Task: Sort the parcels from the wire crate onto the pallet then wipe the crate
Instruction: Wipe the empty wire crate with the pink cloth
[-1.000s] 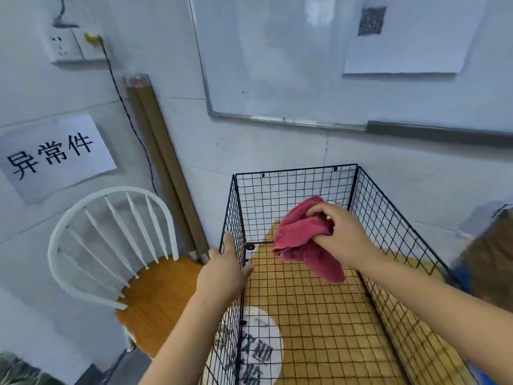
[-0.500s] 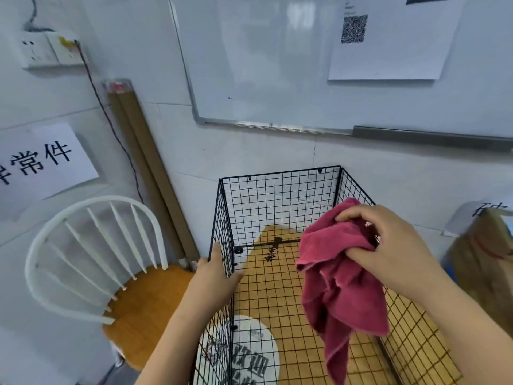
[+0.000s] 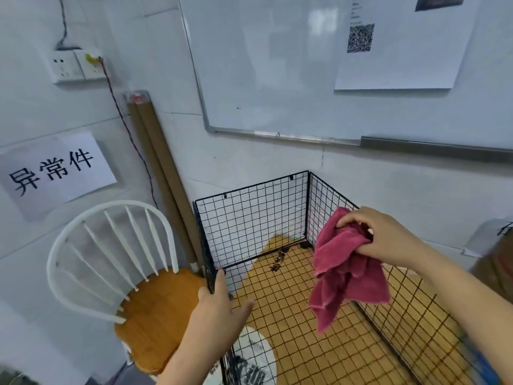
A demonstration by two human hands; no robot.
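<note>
Black wire crate point(image 3: 249, 218), open at the top, set against the white wall. Over its right wall, a red cloth point(image 3: 347, 273), bunched, hanging down into the crate, pinched between thumb and curled fingers of the right hand point(image 3: 388, 240). On the rim of the left wall, the left hand point(image 3: 219, 304), gripping the wire, thumb inside. Just left of the crate, 1 white chair point(image 3: 158, 315) with an orange seat. Above, a whiteboard point(image 3: 263, 65) and a paper sign point(image 3: 55, 168).

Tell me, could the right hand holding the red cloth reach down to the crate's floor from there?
Probably yes. The wire crate is open on top, no parcels show inside it, and the right hand holds the red cloth just above its right wall.
</note>
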